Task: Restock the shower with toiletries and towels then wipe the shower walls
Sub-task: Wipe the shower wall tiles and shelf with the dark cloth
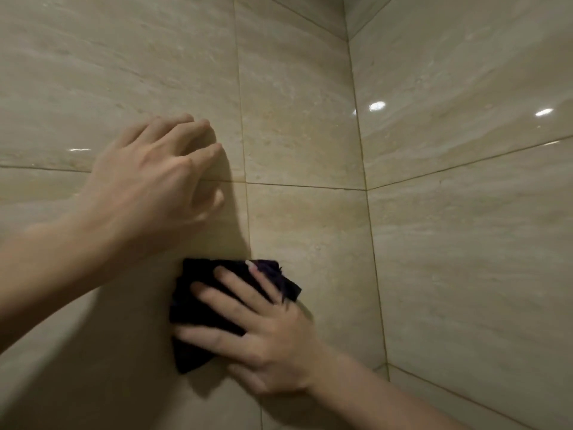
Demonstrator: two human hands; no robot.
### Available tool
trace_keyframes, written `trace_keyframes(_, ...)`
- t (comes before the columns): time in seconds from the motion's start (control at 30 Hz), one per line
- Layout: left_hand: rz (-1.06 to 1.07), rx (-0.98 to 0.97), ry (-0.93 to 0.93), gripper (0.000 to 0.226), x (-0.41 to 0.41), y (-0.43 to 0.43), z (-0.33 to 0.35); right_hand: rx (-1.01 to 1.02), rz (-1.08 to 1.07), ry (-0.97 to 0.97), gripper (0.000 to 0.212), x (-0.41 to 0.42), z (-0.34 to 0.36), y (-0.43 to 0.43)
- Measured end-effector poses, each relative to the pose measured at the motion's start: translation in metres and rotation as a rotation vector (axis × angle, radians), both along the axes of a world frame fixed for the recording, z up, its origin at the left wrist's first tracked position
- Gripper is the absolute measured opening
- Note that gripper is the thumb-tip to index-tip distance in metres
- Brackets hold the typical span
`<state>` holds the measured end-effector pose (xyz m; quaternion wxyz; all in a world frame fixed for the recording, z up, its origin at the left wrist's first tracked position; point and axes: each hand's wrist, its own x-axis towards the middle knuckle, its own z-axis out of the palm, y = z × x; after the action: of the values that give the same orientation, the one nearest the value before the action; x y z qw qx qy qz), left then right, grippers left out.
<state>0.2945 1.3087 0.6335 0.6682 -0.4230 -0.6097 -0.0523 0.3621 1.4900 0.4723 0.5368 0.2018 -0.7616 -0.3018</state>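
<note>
I read right hand (266, 333): fingers spread flat, no grip closed, pressing dark cloth (187, 308) against beige tiled wall (304, 119). Cloth position: folded, low on wall, straddling vertical grout line (243, 144), near corner with adjoining wall (465, 228). Left hand (145, 184): empty, fingers bent, fingertips braced on same wall, above cloth, apart from it.

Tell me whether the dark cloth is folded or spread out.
Folded: the dark cloth is a compact, layered pad under the right hand, against the wall.
</note>
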Motion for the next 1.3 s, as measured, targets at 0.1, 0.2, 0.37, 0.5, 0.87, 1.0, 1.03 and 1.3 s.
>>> trace_keyframes(0.1, -0.006, -0.019, -0.006, 0.068, 0.001, -0.005, -0.012, -0.155, -0.058, 0.076, 0.057, 0.006, 0.005, 0.029)
trace_keyframes(0.2, 0.005, -0.066, 0.027, 0.065, -0.001, -0.010, -0.024, -0.423, -0.099, 0.141, 0.061, 0.011, 0.012, 0.046)
trace_keyframes(0.37, -0.018, -0.123, 0.016, 0.063, 0.003, -0.006, -0.046, -0.894, -0.088, 0.248, 0.056, 0.020, 0.046, 0.080)
trace_keyframes(0.5, -0.001, -0.130, -0.018, 0.069, 0.003, 0.003, -0.057, -1.071, -0.058, 0.306, 0.055, 0.021, 0.042, 0.101)
trace_keyframes(0.87, -0.007, -0.188, -0.045, 0.059, 0.000, -0.006, -0.075, -1.583, -0.008, 0.421, 0.059, -0.019, -0.043, -0.030)
trace_keyframes(1.0, -0.076, -0.208, -0.046, 0.052, 0.003, -0.008, -0.089, -1.404, 0.042, 0.359, 0.064, -0.031, -0.094, -0.090)
trace_keyframes(1.03, -0.082, -0.218, -0.046, 0.052, 0.003, -0.007, -0.094, -1.374, 0.064, 0.337, 0.066, -0.033, -0.103, -0.098)
trace_keyframes(1.3, -0.127, -0.465, 0.043, 0.050, 0.020, 0.019, -0.144, -1.759, 0.058, 0.585, 0.063, -0.026, -0.095, -0.049)
